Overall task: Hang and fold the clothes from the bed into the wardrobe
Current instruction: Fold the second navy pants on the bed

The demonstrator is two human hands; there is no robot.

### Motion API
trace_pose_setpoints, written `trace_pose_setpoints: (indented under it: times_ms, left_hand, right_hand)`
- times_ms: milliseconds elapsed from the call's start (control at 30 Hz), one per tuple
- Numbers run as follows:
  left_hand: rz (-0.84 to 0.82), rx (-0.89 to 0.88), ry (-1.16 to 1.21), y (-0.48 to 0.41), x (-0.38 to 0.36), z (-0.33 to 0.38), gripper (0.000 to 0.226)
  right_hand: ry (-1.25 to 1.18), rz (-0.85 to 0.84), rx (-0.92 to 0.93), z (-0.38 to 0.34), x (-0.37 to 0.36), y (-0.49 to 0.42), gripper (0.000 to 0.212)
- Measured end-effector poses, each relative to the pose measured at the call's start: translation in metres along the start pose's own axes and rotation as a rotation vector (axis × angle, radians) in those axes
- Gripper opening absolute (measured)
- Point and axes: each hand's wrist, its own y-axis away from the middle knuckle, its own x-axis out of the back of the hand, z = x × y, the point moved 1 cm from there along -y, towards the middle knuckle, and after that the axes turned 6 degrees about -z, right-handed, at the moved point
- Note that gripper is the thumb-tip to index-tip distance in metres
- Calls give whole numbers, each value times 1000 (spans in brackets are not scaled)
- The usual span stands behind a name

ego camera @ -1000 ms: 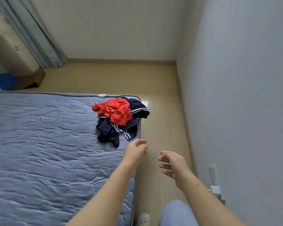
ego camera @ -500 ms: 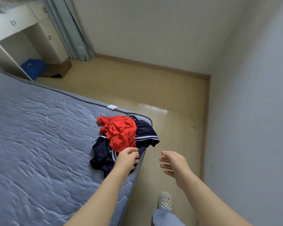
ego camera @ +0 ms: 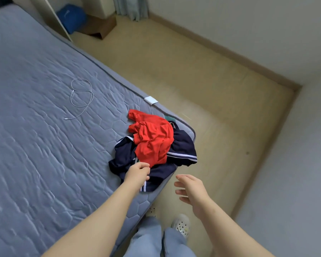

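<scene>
1. Clothes sit heaped at the bed (ego camera: 44, 127) corner, red top (ego camera: 153, 140) over dark blue top (ego camera: 182, 147).
2. Left hand (ego camera: 137, 174) pinches the pile's (ego camera: 157, 173) near edge.
3. Right hand (ego camera: 192, 188) floats beside the bed, fingers spread.

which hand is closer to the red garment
Left. The left hand, curled, sits at the lower edge of the red garment, over the navy clothes. The right hand hovers open beyond the mattress edge, above the floor, clear of it.

Pale wood-look floor (ego camera: 193, 80) meets plain white walls (ego camera: 248, 25) along a brown skirting board (ego camera: 220, 49). A grey-blue quilted mattress (ego camera: 35, 127) fills the left; beyond it, a cream cabinet (ego camera: 104, 6), brown cardboard box (ego camera: 102, 27) and pale green curtain (ego camera: 132, 6).
</scene>
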Motion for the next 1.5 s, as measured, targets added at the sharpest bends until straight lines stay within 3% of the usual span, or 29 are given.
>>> trace_pose_setpoints:
  times_ms: [367, 500, 633, 800, 900, 1033, 1200, 1300, 1400, 1500]
  left_hand:
    - [22, 221, 7, -111, 27, -94, 24]
    - [71, 263, 0, -161, 29, -130, 20]
    - [254, 309, 48, -199, 26, -164, 37]
    - [380, 265, 151, -230, 25, -189, 78]
    - [358, 255, 78, -249, 27, -198, 91]
    - [217, 187, 153, -257, 29, -204, 77]
    - [224, 201, 114, -232, 28, -208, 9]
    - [283, 240, 223, -202, 37, -209, 18]
    - [299, 241, 303, -167, 48, -200, 9]
    - [316, 200, 412, -131, 63, -182, 14]
  right_hand:
    - [209, -46, -173, 31, -75, -127, 16]
    - [368, -31, -149, 54, -88, -188, 11]
    - [613, -33, -88, 83, -89, -242, 39]
    - [964, -6, -1, 104, -90, -282, 49]
    - [1053, -6, 15, 114, -90, -302, 48]
    - [1232, 12, 122, 122, -83, -316, 45]
    - [1063, 24, 118, 121, -76, -301, 11]
    - [807, 36, 75, 109, -87, -276, 5]
    - [595, 37, 82, 87, -97, -248, 24]
    - [478, -11, 131, 61, -104, -219, 23]
